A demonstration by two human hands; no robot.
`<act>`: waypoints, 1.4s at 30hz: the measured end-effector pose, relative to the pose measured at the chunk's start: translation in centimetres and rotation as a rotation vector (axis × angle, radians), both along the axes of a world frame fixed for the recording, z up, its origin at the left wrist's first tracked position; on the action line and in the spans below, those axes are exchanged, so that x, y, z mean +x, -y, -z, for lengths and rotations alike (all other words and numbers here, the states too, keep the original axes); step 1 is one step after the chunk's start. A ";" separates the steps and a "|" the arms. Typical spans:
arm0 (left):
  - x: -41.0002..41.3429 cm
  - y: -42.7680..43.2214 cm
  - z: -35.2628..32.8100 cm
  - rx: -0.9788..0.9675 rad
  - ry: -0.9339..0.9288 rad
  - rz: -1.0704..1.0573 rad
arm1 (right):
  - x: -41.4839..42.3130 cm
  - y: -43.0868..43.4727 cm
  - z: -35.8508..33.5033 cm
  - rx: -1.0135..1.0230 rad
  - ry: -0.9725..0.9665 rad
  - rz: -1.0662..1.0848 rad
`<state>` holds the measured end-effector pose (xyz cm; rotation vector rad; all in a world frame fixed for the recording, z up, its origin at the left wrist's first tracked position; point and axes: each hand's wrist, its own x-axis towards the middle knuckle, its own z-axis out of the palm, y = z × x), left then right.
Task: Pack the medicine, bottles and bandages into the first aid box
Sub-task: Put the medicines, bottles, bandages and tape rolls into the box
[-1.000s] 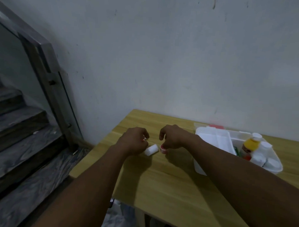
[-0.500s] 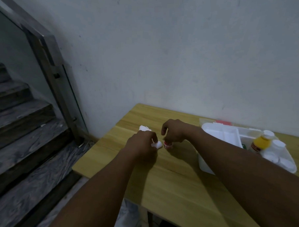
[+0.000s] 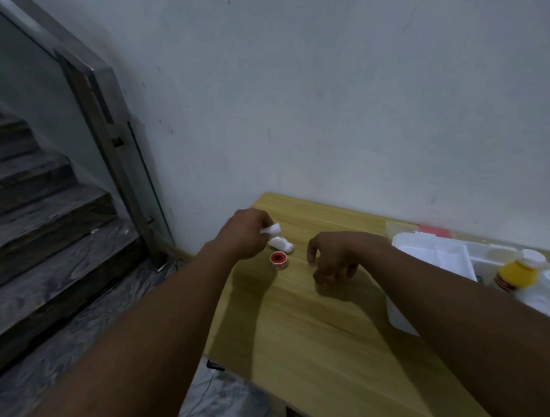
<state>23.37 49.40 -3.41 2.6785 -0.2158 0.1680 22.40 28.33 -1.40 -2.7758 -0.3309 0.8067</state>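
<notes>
Two small white rolls, seemingly bandages, beside red-topped tape

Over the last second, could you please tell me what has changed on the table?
The right hand let the red tape roll out of its grip and drew away rightward, open. The left hand picked up one white bandage roll; a second roll lies nearby. The first aid box and bottles stayed put.

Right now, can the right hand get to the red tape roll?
Probably yes: the red tape roll lies uncovered on the table, only bare wood between it and the empty right hand. The left hand, gripping a bandage roll, is beside it.
</notes>
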 end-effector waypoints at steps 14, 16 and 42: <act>3.2 -0.1 2.0 0.035 -0.125 0.078 | 0.3 -1.7 2.6 0.164 0.235 -0.185; 2.5 -1.1 2.3 -0.001 -0.102 0.030 | 0.0 -2.4 3.0 0.169 0.254 -0.205; -5.1 9.3 0.8 -0.174 -0.034 0.126 | -8.3 12.4 -8.6 0.138 0.297 0.010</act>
